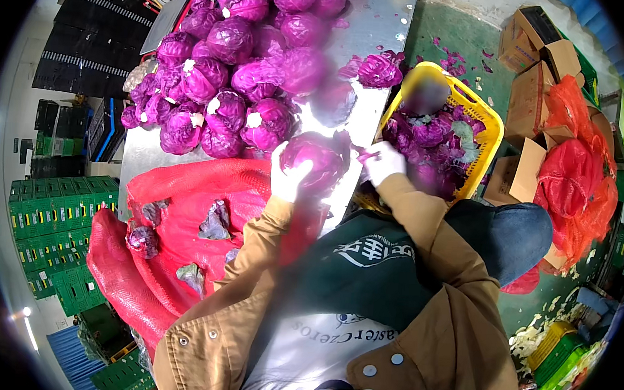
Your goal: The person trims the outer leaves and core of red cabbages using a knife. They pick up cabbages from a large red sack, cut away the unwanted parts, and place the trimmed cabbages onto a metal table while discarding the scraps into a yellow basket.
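Observation:
My left hand [290, 175] grips a red cabbage [317, 160] by its near left side, thumb on top, over the metal table [148, 150]. To the right of that head, my right hand [387, 166] pinches a torn purple leaf [367, 155] near the rim of the yellow plastic basket [491, 144]. Loose cabbage leaves [428, 132] fill much of this basket. Beyond my left hand lies a large pile of red cabbages [230, 40], several with pale cut stems. Glare and a blurred patch obscure the middle of the view.
A red mesh sack [184, 187] with a small cabbage [143, 241] and leaves covers the table's near left. A leafy cabbage [378, 70] sits at the right edge. Cardboard boxes [524, 95] and red net bags [570, 178] stand right; green crates [59, 211] are stacked left.

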### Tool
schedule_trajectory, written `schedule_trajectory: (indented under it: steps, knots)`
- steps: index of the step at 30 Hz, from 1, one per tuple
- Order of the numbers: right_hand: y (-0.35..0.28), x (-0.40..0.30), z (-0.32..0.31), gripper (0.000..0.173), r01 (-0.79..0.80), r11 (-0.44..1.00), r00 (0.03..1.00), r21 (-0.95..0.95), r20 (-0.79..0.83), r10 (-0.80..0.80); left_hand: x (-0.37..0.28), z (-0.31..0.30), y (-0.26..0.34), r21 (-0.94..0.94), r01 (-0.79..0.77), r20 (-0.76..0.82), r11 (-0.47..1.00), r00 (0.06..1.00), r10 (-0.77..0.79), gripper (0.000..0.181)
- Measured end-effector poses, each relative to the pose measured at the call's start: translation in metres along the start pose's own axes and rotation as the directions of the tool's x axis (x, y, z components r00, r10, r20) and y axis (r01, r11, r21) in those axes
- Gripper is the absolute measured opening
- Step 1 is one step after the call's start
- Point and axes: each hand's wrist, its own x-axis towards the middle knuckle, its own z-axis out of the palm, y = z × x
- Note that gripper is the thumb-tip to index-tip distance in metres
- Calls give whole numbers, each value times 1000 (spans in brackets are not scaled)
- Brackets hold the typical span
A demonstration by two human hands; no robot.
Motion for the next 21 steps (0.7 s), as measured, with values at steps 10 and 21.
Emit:
schedule_trajectory:
  steps: [10,21]
  knots:
    - [-48,-27,-63,47,353,896,903,268,154,-402,-18,44,87,135,-83,406,987,914,22,86]
    - [-68,-12,-63,30,345,916,934,-203,167,-315,-14,37,72,198,-144,474,969,880,34,91]
